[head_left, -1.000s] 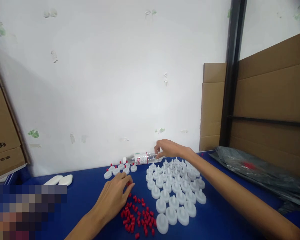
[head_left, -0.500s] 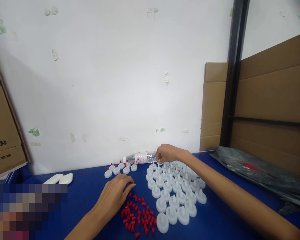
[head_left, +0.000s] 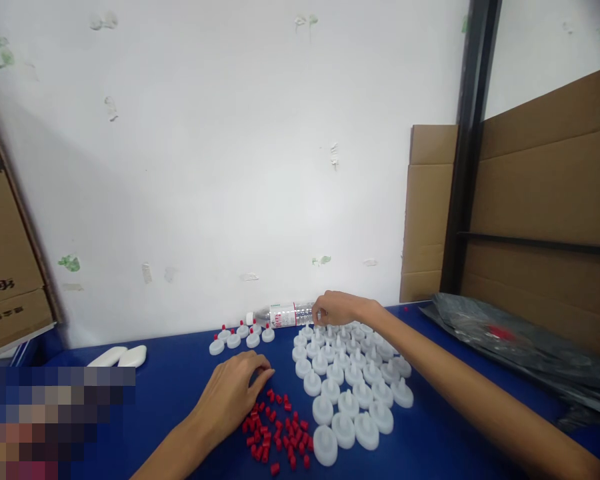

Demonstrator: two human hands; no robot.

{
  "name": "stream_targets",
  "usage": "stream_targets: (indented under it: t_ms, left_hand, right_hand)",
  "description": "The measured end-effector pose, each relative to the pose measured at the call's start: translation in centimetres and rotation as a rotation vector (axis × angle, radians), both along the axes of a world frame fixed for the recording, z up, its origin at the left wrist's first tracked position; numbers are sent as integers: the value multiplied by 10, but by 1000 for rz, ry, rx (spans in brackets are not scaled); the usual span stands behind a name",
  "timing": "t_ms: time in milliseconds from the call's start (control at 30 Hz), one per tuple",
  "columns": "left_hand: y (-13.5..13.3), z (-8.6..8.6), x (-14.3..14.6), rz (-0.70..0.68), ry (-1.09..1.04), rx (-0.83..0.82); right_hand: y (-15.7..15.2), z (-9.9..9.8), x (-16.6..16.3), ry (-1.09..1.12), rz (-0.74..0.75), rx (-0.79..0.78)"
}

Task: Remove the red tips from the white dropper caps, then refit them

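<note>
Over the back left of a group of white nozzle caps (head_left: 349, 403), my right hand (head_left: 336, 308) is closed in a pinch at the tip of one cap; its fingers partly hide that cap. My left hand (head_left: 237, 381) rests low at the upper left edge of a pile of small red tip caps (head_left: 279, 432). Its thumb and fingers are bent together, and what lies between them, if anything, is hidden. Further back on the blue table stand several white caps with red tips (head_left: 234, 340), grouped apart from the plain ones.
A clear labelled bottle (head_left: 283, 315) lies on its side against the wall, partly behind my right hand. Two white rounded objects (head_left: 132, 357) are at the left. Grey plastic sheeting (head_left: 500, 340) and cardboard (head_left: 545, 193) occupy the right; a carton (head_left: 10, 267) stands far left.
My left hand has shifted slightly right and down, so its thumb now covers the spot where a red tip cap showed. My right hand stays nearly in place.
</note>
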State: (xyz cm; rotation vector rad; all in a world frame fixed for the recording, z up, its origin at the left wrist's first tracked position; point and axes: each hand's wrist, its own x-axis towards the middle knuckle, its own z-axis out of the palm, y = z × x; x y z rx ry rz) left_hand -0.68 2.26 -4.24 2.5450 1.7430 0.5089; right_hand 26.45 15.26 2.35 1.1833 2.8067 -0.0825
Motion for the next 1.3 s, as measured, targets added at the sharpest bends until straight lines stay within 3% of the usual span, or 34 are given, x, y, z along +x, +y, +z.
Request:
stream_targets:
  t_ms: [167, 467, 667, 833, 1133, 1300]
  left_hand:
    - [3, 2, -2, 82, 46, 71]
    - [25, 2, -40, 417, 239, 202]
    - [29, 3, -50, 457, 279, 93]
    - [28, 6, -51, 500, 247, 133]
    - [37, 10, -68, 442, 36, 52]
    - [24, 22, -44, 244, -265, 50]
  right_hand:
    - [-5, 4, -4, 85, -4, 108]
    - [-28, 6, -30, 161, 136, 230]
    - [-37, 8, -35, 180, 207, 270]
    - [-38, 9, -37, 194, 229, 287]
    - [-39, 8, -37, 226, 276, 331]
    - [-50, 9, -45, 274, 340, 374]
